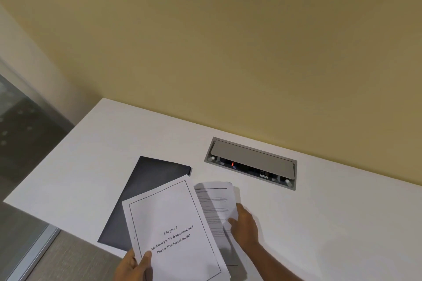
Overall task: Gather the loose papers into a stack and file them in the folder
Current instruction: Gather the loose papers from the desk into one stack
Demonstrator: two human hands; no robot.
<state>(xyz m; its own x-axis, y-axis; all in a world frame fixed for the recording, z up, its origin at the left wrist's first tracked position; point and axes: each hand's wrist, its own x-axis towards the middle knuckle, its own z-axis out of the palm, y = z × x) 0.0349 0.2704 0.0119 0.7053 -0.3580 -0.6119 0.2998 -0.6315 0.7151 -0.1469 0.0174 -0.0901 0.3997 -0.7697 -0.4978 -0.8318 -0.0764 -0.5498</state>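
A dark grey folder (139, 191) lies closed on the white table (109, 143), near its left front edge. My left hand (134, 267) grips the bottom corner of a printed title page (173, 223) headed "Chapter 3", held above the folder's right part. Just to the right, my right hand (244, 226) pinches the right edge of a second printed sheet (214, 203), which curls up from the table. That sheet's lower part is hidden behind the title page.
A grey cable box (251, 162) with a half-raised lid and a red light is set into the table behind the papers. A yellow wall (228, 52) stands along the table's far edge. Floor shows at the left (20, 143).
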